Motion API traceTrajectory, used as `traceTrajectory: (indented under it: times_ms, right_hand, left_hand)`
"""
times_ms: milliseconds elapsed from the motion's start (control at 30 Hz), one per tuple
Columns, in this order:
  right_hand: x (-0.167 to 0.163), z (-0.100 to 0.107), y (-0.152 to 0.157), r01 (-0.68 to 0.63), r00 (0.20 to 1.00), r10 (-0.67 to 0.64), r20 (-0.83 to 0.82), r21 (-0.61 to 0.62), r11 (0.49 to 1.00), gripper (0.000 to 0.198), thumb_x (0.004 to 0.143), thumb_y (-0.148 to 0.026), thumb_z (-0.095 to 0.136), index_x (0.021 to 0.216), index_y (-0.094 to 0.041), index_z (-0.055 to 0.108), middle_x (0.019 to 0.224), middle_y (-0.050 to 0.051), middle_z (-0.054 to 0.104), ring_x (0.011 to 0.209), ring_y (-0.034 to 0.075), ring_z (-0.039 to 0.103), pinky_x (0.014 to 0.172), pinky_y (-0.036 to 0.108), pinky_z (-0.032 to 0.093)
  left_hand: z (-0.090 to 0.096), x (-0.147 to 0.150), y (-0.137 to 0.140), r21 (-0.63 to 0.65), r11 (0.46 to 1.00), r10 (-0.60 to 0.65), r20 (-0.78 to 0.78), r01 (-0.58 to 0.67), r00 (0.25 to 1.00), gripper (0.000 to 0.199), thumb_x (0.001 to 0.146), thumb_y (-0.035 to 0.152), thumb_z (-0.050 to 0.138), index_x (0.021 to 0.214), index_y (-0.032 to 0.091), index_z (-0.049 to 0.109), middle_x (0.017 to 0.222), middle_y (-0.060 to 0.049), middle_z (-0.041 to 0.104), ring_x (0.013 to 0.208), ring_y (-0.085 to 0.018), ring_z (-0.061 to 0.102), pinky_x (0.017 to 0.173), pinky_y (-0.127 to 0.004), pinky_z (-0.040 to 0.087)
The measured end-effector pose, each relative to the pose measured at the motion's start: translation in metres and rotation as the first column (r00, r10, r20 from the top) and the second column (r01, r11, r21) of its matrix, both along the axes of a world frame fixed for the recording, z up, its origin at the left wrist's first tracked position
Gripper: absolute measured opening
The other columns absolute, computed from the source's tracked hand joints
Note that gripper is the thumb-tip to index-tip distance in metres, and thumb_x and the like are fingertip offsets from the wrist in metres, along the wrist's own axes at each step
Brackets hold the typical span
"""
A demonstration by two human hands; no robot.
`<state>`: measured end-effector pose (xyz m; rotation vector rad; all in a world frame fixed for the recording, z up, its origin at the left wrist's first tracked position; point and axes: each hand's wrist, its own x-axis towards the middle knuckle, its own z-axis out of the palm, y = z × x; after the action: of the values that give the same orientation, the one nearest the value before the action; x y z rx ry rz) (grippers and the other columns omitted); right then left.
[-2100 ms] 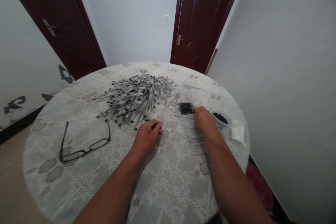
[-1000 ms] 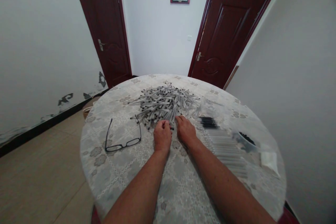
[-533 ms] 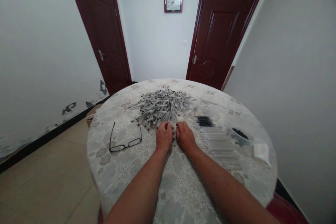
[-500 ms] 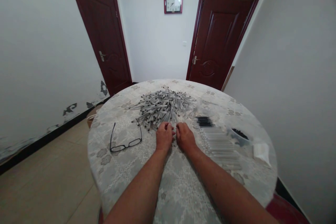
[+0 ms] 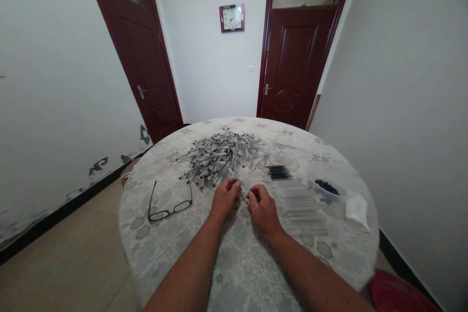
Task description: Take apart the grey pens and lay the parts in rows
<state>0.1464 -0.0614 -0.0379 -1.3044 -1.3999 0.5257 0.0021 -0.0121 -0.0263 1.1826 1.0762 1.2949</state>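
"What is between the hands?"

"A slim tube (image 5: 239, 178), pale and greyish, straight, about as thin as a drinking straw. It lies on a slant, its far end up towards the pile (image 5: 221, 153) and its near end at the fingertips of the right hand (image 5: 263, 208)."

"So the right one grips it?"

"It looks pinched there, thumb against fingers. The left hand (image 5: 224, 199) is just beside it, fingers curled; whether it grips the tube too, I can't tell. The two hands are close together, with a narrow gap between them."

"Does the tube have a dark tip like the ones in the pile?"

"Too small to make out. The heaped ones are whitish-grey sticks, many ending in a black tip, lying every which way just beyond the left hand."

"And to the right?"

"A neat row of clear rods (image 5: 298, 204), side by side, frosty and see-through. At its far end is a band of black rods (image 5: 278, 172), laid just as tidily. Further right, a clear bowl (image 5: 335, 198) has small black pieces (image 5: 325, 186) in it, and a white packet (image 5: 356, 210) lies near that."

"Anything on the left?"

"Black-framed glasses (image 5: 170, 211), arms unfolded, on the flower-patterned tabletop (image 5: 175, 258)."
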Motion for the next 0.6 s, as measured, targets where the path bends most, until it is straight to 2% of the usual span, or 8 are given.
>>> traceTrajectory:
  times_ms: [133,267,367,500,600]
  right_hand:
    - [0.004,0.004,0.004,-0.106,0.967,0.095,-0.236,-0.038,0.994,0.023,0.092,-0.042,0.057,0.097,-0.021,0.065,0.084,0.004,0.072,0.07,0.019,0.062,0.061,0.029,0.047]
    - [0.005,0.006,0.011,-0.161,0.916,0.122,-0.382,-0.071,0.984,0.028,0.088,-0.048,0.061,0.094,-0.021,0.066,0.078,0.004,0.07,0.06,0.017,0.057,0.051,0.027,0.042]
    - [0.006,0.008,0.011,-0.169,0.906,0.122,-0.405,-0.082,0.982,0.03,0.088,-0.051,0.062,0.094,-0.021,0.066,0.073,0.002,0.068,0.056,0.016,0.054,0.049,0.026,0.039]
    - [0.008,0.007,0.011,-0.216,0.927,0.164,-0.339,-0.121,0.969,0.041,0.093,-0.058,0.056,0.077,-0.021,0.062,0.062,0.001,0.06,0.053,0.015,0.049,0.048,0.026,0.036]
    - [0.01,0.006,0.012,-0.258,0.926,0.199,-0.321,-0.152,0.954,0.05,0.098,-0.063,0.046,0.072,-0.022,0.057,0.059,-0.001,0.055,0.05,0.014,0.047,0.048,0.026,0.035]
  left_hand:
    - [0.002,0.003,-0.002,-0.036,0.995,-0.083,0.125,0.088,0.989,0.038,0.086,0.048,0.071,0.109,0.018,0.066,0.095,-0.007,0.07,0.08,-0.02,0.073,0.06,-0.029,0.059]
    - [0.004,0.004,-0.004,-0.075,0.988,-0.118,0.221,0.137,0.968,0.037,0.083,0.046,0.079,0.102,0.016,0.068,0.09,-0.006,0.071,0.076,-0.018,0.072,0.061,-0.027,0.059]
    - [0.005,0.005,-0.004,-0.073,0.985,-0.135,0.228,0.155,0.964,0.036,0.083,0.046,0.079,0.098,0.016,0.067,0.087,-0.006,0.072,0.077,-0.02,0.073,0.063,-0.029,0.06]
    - [0.006,0.005,-0.004,-0.038,0.994,-0.092,0.226,0.104,0.97,0.038,0.082,0.048,0.08,0.096,0.016,0.068,0.088,-0.007,0.073,0.077,-0.019,0.073,0.065,-0.03,0.06]
    - [0.009,0.005,-0.006,-0.039,0.992,-0.105,0.213,0.116,0.971,0.039,0.08,0.049,0.081,0.094,0.016,0.068,0.086,-0.006,0.073,0.075,-0.019,0.073,0.066,-0.03,0.06]
